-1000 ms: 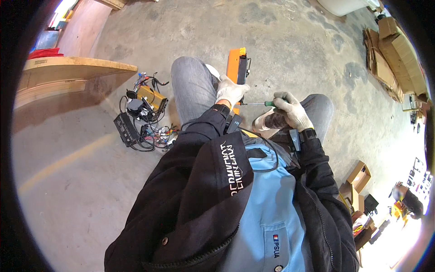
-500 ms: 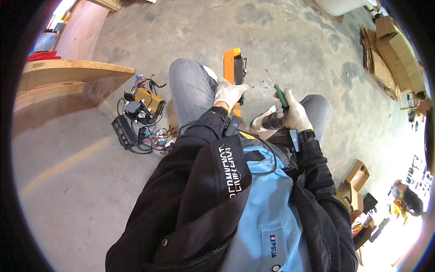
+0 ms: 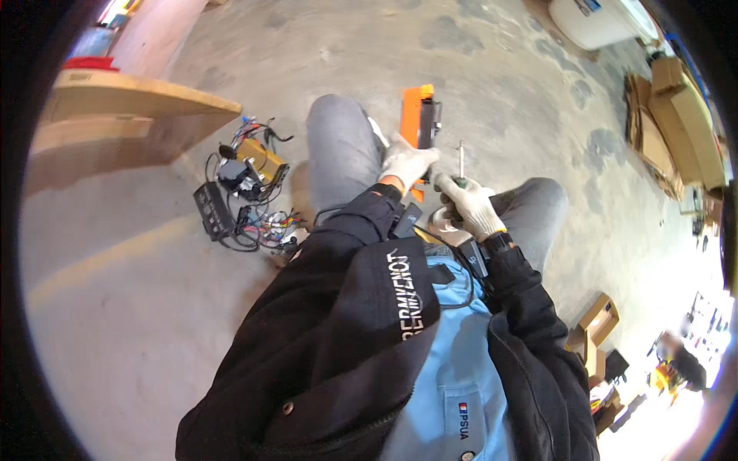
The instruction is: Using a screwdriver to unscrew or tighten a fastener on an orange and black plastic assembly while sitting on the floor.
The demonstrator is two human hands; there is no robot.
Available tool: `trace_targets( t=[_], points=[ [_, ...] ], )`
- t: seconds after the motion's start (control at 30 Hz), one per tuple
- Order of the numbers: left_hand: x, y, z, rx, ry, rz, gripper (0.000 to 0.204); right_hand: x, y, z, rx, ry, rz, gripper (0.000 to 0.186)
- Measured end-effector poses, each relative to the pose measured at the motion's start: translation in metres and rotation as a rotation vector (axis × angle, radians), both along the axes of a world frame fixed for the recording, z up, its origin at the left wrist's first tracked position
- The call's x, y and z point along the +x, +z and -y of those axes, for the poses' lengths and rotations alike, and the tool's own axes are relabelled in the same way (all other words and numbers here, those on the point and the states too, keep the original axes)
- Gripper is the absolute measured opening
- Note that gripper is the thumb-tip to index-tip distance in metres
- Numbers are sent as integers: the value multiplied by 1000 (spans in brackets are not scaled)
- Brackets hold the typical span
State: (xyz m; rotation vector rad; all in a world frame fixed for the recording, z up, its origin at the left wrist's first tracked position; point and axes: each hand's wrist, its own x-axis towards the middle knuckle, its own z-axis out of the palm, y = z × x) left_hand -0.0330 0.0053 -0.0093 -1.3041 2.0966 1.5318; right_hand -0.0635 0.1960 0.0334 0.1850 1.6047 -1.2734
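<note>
An orange and black box-shaped device stands between my knees, its orange side to the left. My left hand, in a white work glove, grips its near part, and the glove hides that end. Close by on the right, my gloved right hand is closed around a screwdriver. Its metal shaft points away from me, and most of its green handle is covered by the fingers. The screwdriver's tip is apart from the device.
Left of my knee lies a heap of wired parts, with a gold box and a black box. A wooden board juts in at the left. Flattened cardboard and a white tub are at the right. Another person is at the lower right.
My right hand has moved left, nearer the device, and the screwdriver has swung from a leftward slant to nearly straight ahead. My left hand still grips the device. The whole view has shifted slightly.
</note>
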Motion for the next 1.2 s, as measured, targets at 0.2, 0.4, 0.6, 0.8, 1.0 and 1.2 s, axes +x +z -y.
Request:
trace_targets(
  t=[0.2,0.4,0.6,0.8,1.0,1.2],
  points=[
    [3,10,-7,-55,10,46,94,5,3,8,29,89,-91,30],
    [-1,17,-5,13,2,77,91,2,-6,10,48,103,-90,28],
    [-2,21,-7,57,-12,109,92,3,-7,11,52,113,-122,31],
    [-1,13,-7,75,-30,81,94,4,-6,11,65,128,-141,33],
    [0,9,-9,-17,-65,94,100,4,-7,10,62,143,-43,32],
    [1,1,-10,18,-58,69,95,4,-5,10,63,168,-95,30]
  ],
)
